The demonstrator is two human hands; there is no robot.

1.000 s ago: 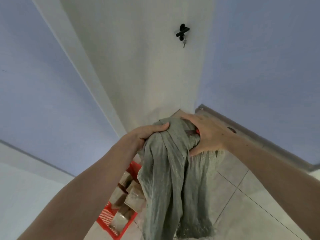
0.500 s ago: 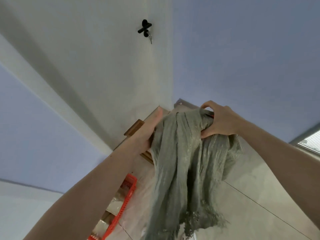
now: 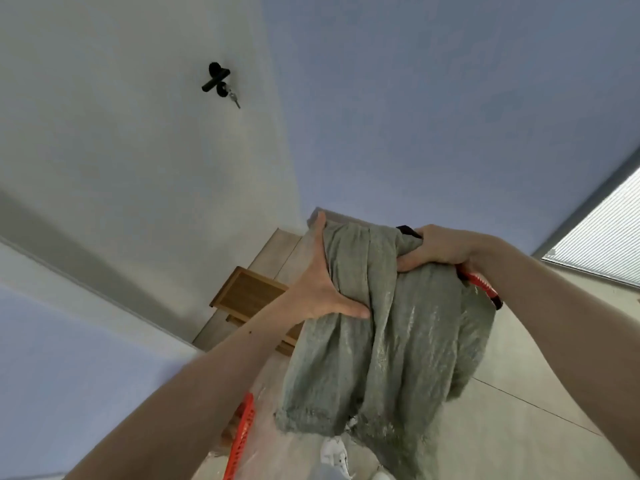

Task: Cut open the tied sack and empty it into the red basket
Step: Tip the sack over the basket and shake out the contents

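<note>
A: How are the hands placed?

B: The left hand (image 3: pixel 320 289) lies flat against the side of the grey sack (image 3: pixel 384 341), fingers straight and spread, thumb pressed into a fold. The right hand (image 3: pixel 440 245) is bunched round the cloth at the top, and a red-and-black tool (image 3: pixel 483 285), likely the cutter, pokes out below its wrist.

A: And the sack itself?

B: It is held up in the air, hanging mouth downward, with a frayed open edge at the bottom. It looks limp and nearly empty, so I judge it light, soft and floppy. It will fold wherever it is pinched, so gathered handfuls near the closed top give the best hold for shaking.

A: Where is the red basket?

B: Only a strip of the red basket (image 3: pixel 240 441) rim shows at the bottom edge of the view, left of the sack's mouth rather than plainly beneath it. Anything left inside could miss.

A: What else is about?

B: A wooden frame (image 3: pixel 247 292) rests on the tiled floor (image 3: pixel 519 427) behind the left hand, beside a white door with a black handle (image 3: pixel 215 80) and key. Something white (image 3: pixel 334 453) lies under the sack; I cannot tell what it is.
</note>
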